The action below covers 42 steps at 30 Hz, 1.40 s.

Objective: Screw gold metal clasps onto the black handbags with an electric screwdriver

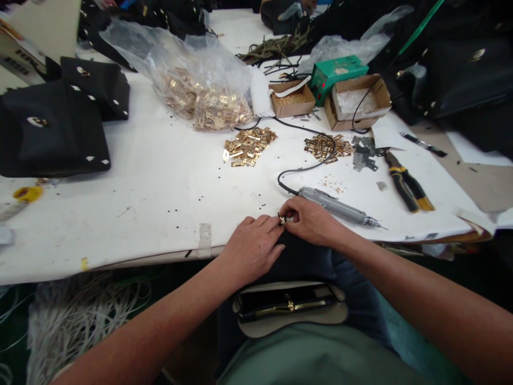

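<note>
At the table's front edge, a small metal piece is pinched between the thumb and fingers of my right hand. My left hand lies palm down beside it, fingertips touching the piece, thumb apart from the fingers. A grey electric screwdriver lies just beyond my right hand, its black cord running back. Below my hands, an open bag with a gold clasp rests on my lap. Two piles of gold metal plates, a left one and a right one, lie farther back.
Yellow-black pliers, grey plates and a pen lie at the right. Behind stand a green box, cardboard boxes and plastic bags of gold parts. Black bags stand at the left.
</note>
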Each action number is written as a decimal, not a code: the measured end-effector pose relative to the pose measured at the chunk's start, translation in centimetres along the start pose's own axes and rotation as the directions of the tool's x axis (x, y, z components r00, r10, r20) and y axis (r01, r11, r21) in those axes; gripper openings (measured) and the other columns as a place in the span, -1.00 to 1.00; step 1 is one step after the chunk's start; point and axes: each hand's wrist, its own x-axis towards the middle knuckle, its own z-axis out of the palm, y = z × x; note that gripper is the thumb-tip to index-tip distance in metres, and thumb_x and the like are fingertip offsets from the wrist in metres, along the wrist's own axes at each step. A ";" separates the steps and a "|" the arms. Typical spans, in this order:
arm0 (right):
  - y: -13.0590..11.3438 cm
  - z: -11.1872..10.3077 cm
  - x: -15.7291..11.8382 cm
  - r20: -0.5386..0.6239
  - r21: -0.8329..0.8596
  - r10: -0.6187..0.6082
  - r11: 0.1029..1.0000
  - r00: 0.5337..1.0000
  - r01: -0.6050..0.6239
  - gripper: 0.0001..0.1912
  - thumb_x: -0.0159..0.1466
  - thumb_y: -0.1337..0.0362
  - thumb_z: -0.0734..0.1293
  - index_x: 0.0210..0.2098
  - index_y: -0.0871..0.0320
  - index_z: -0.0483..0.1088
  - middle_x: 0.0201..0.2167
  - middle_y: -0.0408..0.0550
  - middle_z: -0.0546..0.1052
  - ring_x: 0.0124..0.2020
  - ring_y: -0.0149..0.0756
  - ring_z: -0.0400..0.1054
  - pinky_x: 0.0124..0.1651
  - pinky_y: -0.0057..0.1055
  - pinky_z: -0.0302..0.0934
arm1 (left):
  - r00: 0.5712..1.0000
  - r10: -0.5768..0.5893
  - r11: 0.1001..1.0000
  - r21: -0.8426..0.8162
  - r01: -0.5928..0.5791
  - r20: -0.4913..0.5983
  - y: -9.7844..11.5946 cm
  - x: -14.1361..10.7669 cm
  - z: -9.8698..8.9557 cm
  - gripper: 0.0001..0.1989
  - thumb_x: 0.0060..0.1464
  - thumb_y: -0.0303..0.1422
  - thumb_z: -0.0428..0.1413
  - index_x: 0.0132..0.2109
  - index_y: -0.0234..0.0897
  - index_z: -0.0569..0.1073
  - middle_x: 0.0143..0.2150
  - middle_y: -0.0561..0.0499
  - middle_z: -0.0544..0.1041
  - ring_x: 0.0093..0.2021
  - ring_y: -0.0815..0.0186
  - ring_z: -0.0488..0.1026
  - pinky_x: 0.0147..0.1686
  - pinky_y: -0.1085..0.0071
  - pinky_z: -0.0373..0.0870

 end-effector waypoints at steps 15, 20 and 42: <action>-0.1 1.2 -0.6 -0.194 0.049 -0.032 0.998 0.981 0.042 -0.82 0.17 0.37 0.37 -0.22 0.12 0.55 -0.29 -0.10 0.55 -0.28 -0.32 0.39 -0.23 -0.42 0.21 | 0.969 -0.100 0.988 0.090 0.123 -0.227 2.1 -0.5 2.5 -0.61 0.22 -0.35 0.13 0.18 -0.29 0.45 0.24 -0.22 0.49 0.24 -0.04 0.42 0.13 -0.02 0.38; -0.2 0.1 -3.4 -0.272 0.160 -0.110 0.974 0.956 0.158 -0.82 0.21 0.37 0.38 -0.18 0.12 0.54 -0.29 -0.12 0.55 -0.31 -0.35 0.42 -0.24 -0.44 0.25 | 0.952 -0.130 0.985 0.070 0.155 -0.275 2.4 -1.1 3.4 -0.56 0.23 -0.33 0.11 0.23 -0.30 0.43 0.28 -0.20 0.47 0.28 -0.02 0.41 0.17 0.01 0.40; 4.6 -8.6 -1.2 -0.363 -0.329 -0.031 0.939 0.931 -0.097 -0.72 0.34 0.07 0.32 -0.06 0.04 0.55 -0.07 -0.04 0.60 -0.10 -0.17 0.48 -0.09 -0.31 0.25 | 0.925 -0.270 0.962 -0.106 0.251 -0.266 3.8 -1.2 3.1 -0.59 0.21 -0.24 0.16 0.17 -0.24 0.50 0.29 -0.15 0.47 0.31 -0.02 0.37 0.27 -0.06 0.34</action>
